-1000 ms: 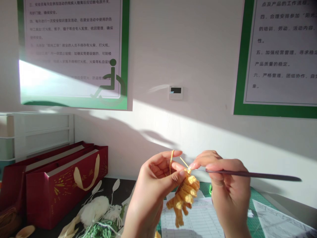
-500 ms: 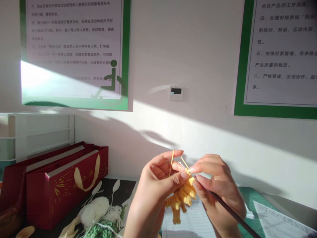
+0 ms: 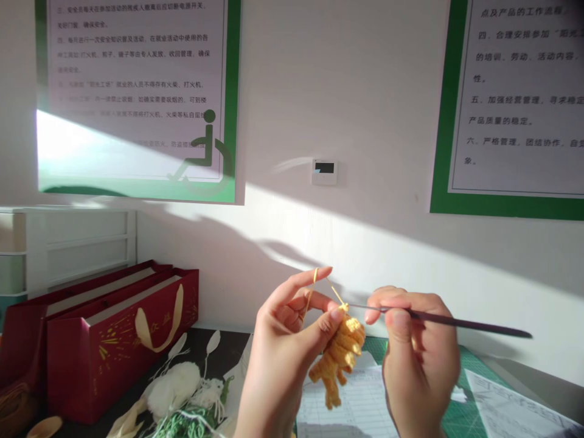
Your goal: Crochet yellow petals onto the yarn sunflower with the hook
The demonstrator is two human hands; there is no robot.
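Note:
My left hand (image 3: 292, 328) pinches the top edge of a ruffled yellow crochet piece (image 3: 340, 356) between thumb and a finger. Yellow yarn (image 3: 335, 291) loops over its raised index finger and runs down to the piece. My right hand (image 3: 417, 347) grips a crochet hook with a dark handle (image 3: 469, 325), held almost level. The hook's thin metal shaft points left, and its tip meets the yarn at the top of the piece. The lower part of the piece hangs free in front of the printed sheets.
Red gift bags (image 3: 132, 340) stand at the left beside a white drawer unit (image 3: 86, 243). Nearer lie white yarn (image 3: 176, 389) and green yarn (image 3: 187, 423). Printed paper (image 3: 347, 404) and a green cutting mat (image 3: 469, 365) are under and beyond my hands. A wall with posters rises behind.
My right hand has moved slightly right and turned, so the hook has swung from slanting down to the right to nearly level. The yellow piece has tilted, and my left index finger is a little higher.

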